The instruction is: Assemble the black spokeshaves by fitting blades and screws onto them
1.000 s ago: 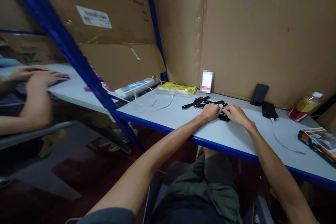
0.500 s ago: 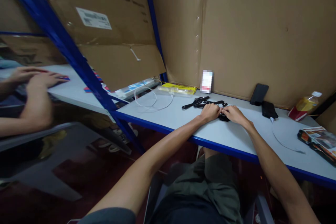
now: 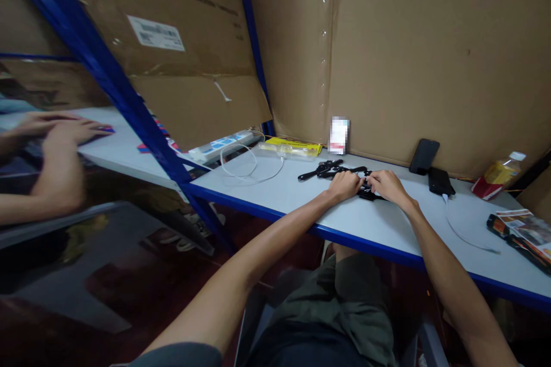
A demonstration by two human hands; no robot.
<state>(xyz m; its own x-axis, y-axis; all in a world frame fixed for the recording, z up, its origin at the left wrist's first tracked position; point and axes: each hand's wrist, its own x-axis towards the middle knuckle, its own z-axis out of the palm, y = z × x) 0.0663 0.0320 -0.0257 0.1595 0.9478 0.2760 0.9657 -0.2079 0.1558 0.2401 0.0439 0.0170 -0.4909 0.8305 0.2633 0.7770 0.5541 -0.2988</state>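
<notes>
On the white tabletop (image 3: pixel 275 195), my left hand (image 3: pixel 345 184) and my right hand (image 3: pixel 386 185) meet with their fingertips close together. Both have bent fingers closed around a small black part (image 3: pixel 367 192), partly covered by the fingers; its exact kind I cannot make out. A dark piece of it sticks out below my right fingers. Just beyond and left of my left hand lies a loose pile of black pieces with long rounded handles (image 3: pixel 318 170).
A phone with a lit screen (image 3: pixel 338 135) leans on the cardboard wall. To the right are a dark phone (image 3: pixel 424 155), a black power bank (image 3: pixel 441 182) with a white cable, a bottle (image 3: pixel 498 175) and a packaged tool (image 3: pixel 523 235). Another person's hands (image 3: pixel 64 128) work at the left table.
My right hand has shifted slightly, and more of the black part shows beneath its fingers. My left hand stays in nearly the same place.
</notes>
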